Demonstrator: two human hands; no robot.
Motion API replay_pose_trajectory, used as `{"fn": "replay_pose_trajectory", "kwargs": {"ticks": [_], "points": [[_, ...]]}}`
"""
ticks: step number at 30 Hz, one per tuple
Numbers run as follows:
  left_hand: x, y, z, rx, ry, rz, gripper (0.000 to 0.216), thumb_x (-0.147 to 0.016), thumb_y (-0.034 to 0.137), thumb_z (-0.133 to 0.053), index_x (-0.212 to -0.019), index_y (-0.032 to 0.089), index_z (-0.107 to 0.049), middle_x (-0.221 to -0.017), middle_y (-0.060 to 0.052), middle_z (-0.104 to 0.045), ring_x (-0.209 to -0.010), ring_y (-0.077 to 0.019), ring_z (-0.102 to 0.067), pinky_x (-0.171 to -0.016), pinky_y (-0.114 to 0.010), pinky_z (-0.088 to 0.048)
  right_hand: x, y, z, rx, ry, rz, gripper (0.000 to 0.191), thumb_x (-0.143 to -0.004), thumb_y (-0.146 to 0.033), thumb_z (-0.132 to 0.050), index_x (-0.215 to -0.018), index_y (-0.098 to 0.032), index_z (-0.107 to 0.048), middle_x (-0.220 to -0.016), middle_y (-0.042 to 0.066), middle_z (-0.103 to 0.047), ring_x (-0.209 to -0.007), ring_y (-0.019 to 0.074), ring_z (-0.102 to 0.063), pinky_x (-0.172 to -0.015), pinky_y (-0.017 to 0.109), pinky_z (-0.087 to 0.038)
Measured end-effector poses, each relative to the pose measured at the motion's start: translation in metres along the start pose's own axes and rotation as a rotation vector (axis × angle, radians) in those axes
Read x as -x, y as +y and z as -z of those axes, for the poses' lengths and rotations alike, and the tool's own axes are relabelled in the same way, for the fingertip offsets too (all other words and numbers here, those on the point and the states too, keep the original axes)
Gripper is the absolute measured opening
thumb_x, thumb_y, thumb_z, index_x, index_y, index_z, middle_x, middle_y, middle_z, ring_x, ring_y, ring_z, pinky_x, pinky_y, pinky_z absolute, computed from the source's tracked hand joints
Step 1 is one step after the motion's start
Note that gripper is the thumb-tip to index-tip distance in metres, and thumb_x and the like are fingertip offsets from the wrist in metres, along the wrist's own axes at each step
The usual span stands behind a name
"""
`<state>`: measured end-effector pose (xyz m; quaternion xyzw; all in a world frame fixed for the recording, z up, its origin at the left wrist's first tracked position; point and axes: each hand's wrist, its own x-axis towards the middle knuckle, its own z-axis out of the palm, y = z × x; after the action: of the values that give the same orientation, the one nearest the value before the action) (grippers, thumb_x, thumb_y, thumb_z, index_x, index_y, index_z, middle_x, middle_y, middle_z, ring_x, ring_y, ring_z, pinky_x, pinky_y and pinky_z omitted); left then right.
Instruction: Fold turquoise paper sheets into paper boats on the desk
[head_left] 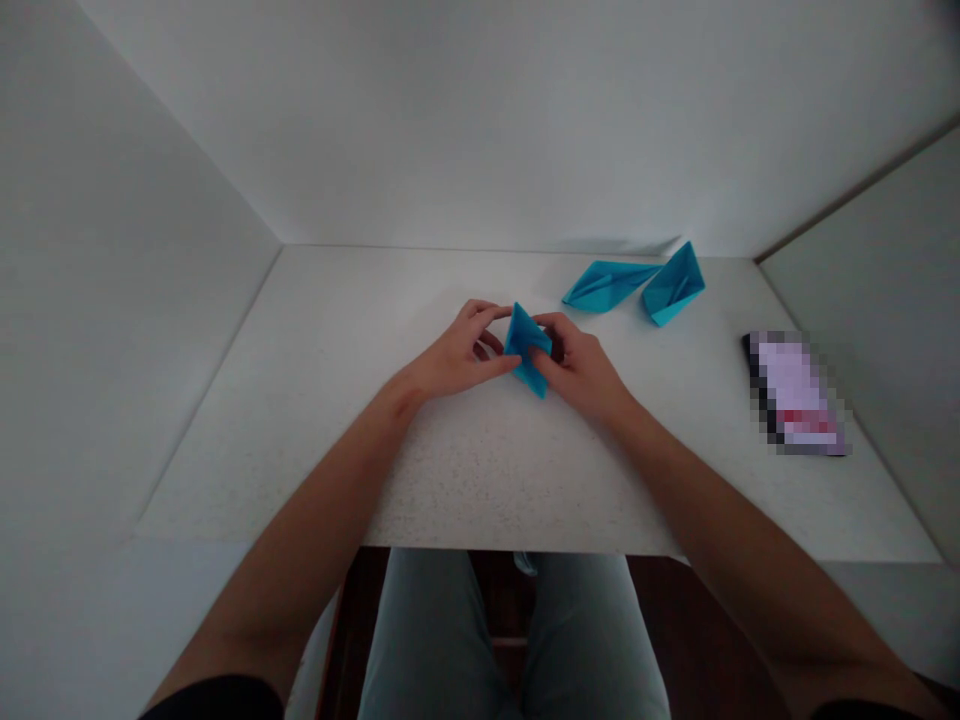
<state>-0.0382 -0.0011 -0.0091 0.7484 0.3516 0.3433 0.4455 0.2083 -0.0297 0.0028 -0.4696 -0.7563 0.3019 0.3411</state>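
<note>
A small folded piece of blue paper point(528, 338) is held between both hands above the middle of the table, its pointed corners sticking up and down. My left hand point(474, 348) grips its left side, thumb across the front and fingers behind. From the right, my right hand point(576, 362) pinches the same paper, with the thumb pressed on its front face. Beyond the right hand lie two folded blue paper boats, one long and low point(609, 286), the other point(675, 285) with a tall raised point. Their ends touch or overlap; I cannot tell which.
A white table point(465, 480) spans the view, with white walls at the back point(480, 120), left and right. On the table's right side lies a phone point(796, 392), its screen blurred out. My legs in light trousers point(427, 640) are below the front edge.
</note>
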Motion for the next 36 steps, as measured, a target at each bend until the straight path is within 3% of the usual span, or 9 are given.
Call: {"fn": "replay_pose_trajectory", "kwargs": {"ticks": [4,9,14,20,23,27,29,32,36], "points": [[-0.001,-0.003,-0.001,0.017,0.049,0.034,0.062,-0.093,0.037,-0.082,-0.153,0.028,-0.066,-0.145,-0.014,-0.059,-0.098,-0.0151,-0.071,-0.079,-0.027,-0.063,-0.002,0.002,0.000,-0.136,0.122,-0.025,0.030,-0.102,-0.035,-0.065,-0.131,-0.029,-0.068,-0.088,0.000,-0.069,-0.070,0.0177,-0.062,-0.061,0.031,-0.052],[-0.004,0.006,0.001,0.255,-0.008,0.047,0.056,-0.102,0.035,-0.068,-0.157,0.028,-0.064,-0.120,-0.008,-0.078,-0.083,-0.0134,-0.074,-0.076,-0.027,-0.062,-0.007,0.011,-0.003,-0.367,0.111,-0.011,0.022,-0.103,-0.040,-0.064,-0.121,-0.030,-0.072,-0.105,0.002,-0.075,-0.081,0.0181,-0.071,-0.075,0.036,-0.064],[-0.004,0.019,0.007,0.359,-0.026,0.059,0.044,-0.095,0.042,-0.078,-0.134,0.022,-0.079,-0.109,-0.007,-0.082,-0.085,-0.0170,-0.078,-0.078,-0.029,-0.063,-0.008,0.012,0.006,-0.379,0.098,-0.014,0.022,-0.096,-0.035,-0.068,-0.113,-0.027,-0.079,-0.097,0.003,-0.077,-0.085,0.0208,-0.073,-0.085,0.042,-0.066],[-0.006,0.011,0.002,0.346,0.041,0.106,0.048,-0.083,0.048,-0.093,-0.118,0.017,-0.080,-0.098,-0.005,-0.081,-0.082,-0.0152,-0.074,-0.078,-0.029,-0.063,-0.006,0.013,0.004,-0.323,0.091,0.012,0.030,-0.097,-0.055,-0.078,-0.109,-0.028,-0.080,-0.102,0.005,-0.076,-0.090,0.0216,-0.072,-0.085,0.040,-0.063],[-0.006,0.008,0.001,0.312,0.029,0.122,0.051,-0.081,0.043,-0.095,-0.121,0.018,-0.077,-0.091,-0.003,-0.077,-0.075,-0.0129,-0.070,-0.072,-0.026,-0.060,-0.007,0.018,0.000,-0.331,0.088,0.002,0.040,-0.094,-0.062,-0.081,-0.116,-0.029,-0.076,-0.104,0.004,-0.075,-0.085,0.0198,-0.069,-0.082,0.038,-0.062],[-0.005,0.010,0.001,0.262,0.044,0.067,0.068,-0.073,0.038,-0.100,-0.131,0.022,-0.069,-0.109,-0.005,-0.077,-0.082,-0.0133,-0.071,-0.071,-0.023,-0.058,-0.009,0.019,-0.001,-0.378,0.089,0.030,0.047,-0.092,-0.060,-0.084,-0.125,-0.030,-0.069,-0.098,0.001,-0.072,-0.087,0.0194,-0.070,-0.081,0.035,-0.062],[-0.004,0.011,0.000,0.271,0.058,0.060,0.074,-0.077,0.043,-0.098,-0.139,0.022,-0.063,-0.109,-0.006,-0.078,-0.084,-0.0140,-0.071,-0.071,-0.023,-0.057,-0.009,0.017,0.001,-0.377,0.066,0.045,0.055,-0.091,-0.057,-0.086,-0.135,-0.031,-0.065,-0.092,-0.001,-0.069,-0.084,0.0184,-0.069,-0.079,0.034,-0.060],[-0.005,0.010,0.000,0.276,0.069,0.101,0.067,-0.091,0.053,-0.085,-0.143,0.021,-0.060,-0.097,-0.004,-0.077,-0.080,-0.0139,-0.070,-0.073,-0.025,-0.056,-0.008,0.014,0.001,-0.328,0.011,0.038,0.062,-0.090,-0.057,-0.087,-0.139,-0.029,-0.063,-0.088,-0.003,-0.067,-0.077,0.0171,-0.065,-0.075,0.033,-0.058],[-0.005,0.010,0.000,0.135,0.055,0.091,0.042,-0.095,0.060,-0.077,-0.107,0.019,-0.075,-0.089,-0.002,-0.074,-0.077,-0.0134,-0.064,-0.072,-0.025,-0.052,-0.007,0.011,0.000,-0.271,-0.006,-0.040,0.044,-0.095,-0.066,-0.078,-0.111,-0.026,-0.071,-0.085,0.000,-0.068,-0.073,0.0172,-0.061,-0.069,0.033,-0.052]]}}
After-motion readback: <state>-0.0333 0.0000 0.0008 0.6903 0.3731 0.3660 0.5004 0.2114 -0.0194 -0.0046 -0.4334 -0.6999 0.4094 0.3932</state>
